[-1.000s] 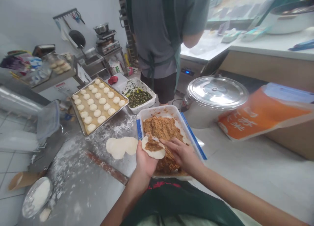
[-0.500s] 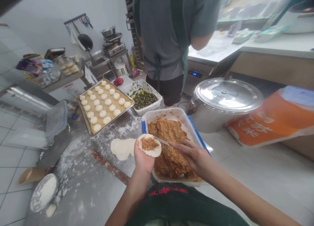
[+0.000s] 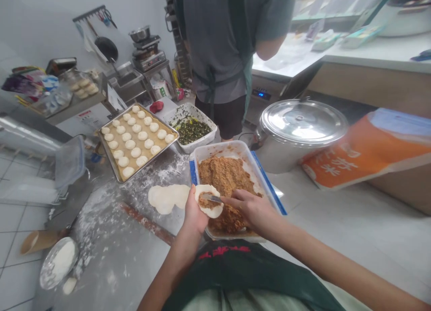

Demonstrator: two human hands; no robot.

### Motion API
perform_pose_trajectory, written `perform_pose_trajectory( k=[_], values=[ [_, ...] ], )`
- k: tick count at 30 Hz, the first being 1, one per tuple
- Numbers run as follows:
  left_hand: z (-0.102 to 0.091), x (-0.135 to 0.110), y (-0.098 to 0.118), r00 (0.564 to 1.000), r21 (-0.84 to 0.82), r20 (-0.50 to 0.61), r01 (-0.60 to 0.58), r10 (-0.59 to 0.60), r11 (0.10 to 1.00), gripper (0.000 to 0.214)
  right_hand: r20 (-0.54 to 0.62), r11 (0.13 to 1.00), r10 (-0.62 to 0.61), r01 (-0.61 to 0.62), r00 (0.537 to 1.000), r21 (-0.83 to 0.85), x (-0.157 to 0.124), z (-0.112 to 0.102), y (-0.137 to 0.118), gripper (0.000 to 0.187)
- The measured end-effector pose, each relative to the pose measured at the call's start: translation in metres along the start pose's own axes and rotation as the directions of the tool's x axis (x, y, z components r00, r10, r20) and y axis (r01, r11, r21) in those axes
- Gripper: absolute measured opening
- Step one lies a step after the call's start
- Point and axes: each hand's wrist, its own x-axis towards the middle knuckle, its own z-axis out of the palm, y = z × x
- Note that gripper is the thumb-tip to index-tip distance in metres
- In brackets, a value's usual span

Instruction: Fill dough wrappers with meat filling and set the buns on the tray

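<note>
- The round dough wrapper is a soft, pale, lightly floured disc with a slightly uneven edge. It lies cupped in the left hand, with a dab of brown, crumbly filling at its centre.
- The left fingers are curled up around the wrapper, holding it open in the palm.
- The right hand is just beside it, its fingers closed on a narrow metal spreader, whose blade touches the filling.
- Directly beyond the hands, at 12 o'clock, is a white plastic tub with blue-edged sides, heaped with more coarse, fibrous filling.
- At 9 o'clock, flat dough rounds overlap on the floured steel worktop.
- At 10 o'clock, smooth dough balls sit in rows on a metal baking tray.
- At 11 o'clock, a white tub holds dark, chopped greens.
- At 2 o'clock stands a steel pot with a domed lid.
</note>
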Motion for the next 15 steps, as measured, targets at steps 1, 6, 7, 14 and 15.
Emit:
perform_pose_trajectory(
  k=[1, 6, 7, 14, 15],
  values=[
    [-0.001, 0.0, -0.001, 1.0, 0.004, -0.007, 0.005, -0.005, 1.0, 0.043, 0.026, 1.0, -0.007, 0.007, 1.0, -0.022, -0.001, 0.0, 0.0, 0.057],
    [-0.003, 0.002, -0.006, 0.999, -0.038, -0.049, 0.016, -0.018, 0.999, 0.037, -0.04, 0.998, -0.04, 0.038, 0.998, -0.044, -0.008, 0.0, 0.0, 0.054],
    [-0.003, 0.002, -0.007, 0.998, -0.043, -0.048, 0.026, -0.028, 0.999, 0.036, -0.061, 0.998, -0.056, 0.053, 0.997, -0.044, -0.009, 0.003, -0.001, 0.052],
    [-0.009, 0.005, -0.013, 0.994, -0.034, -0.028, 0.105, -0.106, 0.994, 0.034, 0.019, 0.999, -0.032, 0.033, 0.999, -0.04, -0.02, 0.014, 0.007, 0.046],
    [-0.011, 0.006, -0.012, 0.995, -0.028, -0.046, 0.088, -0.089, 0.996, 0.033, 0.031, 1.0, -0.019, 0.019, 0.999, -0.015, -0.024, 0.01, 0.013, 0.044]
  ],
)
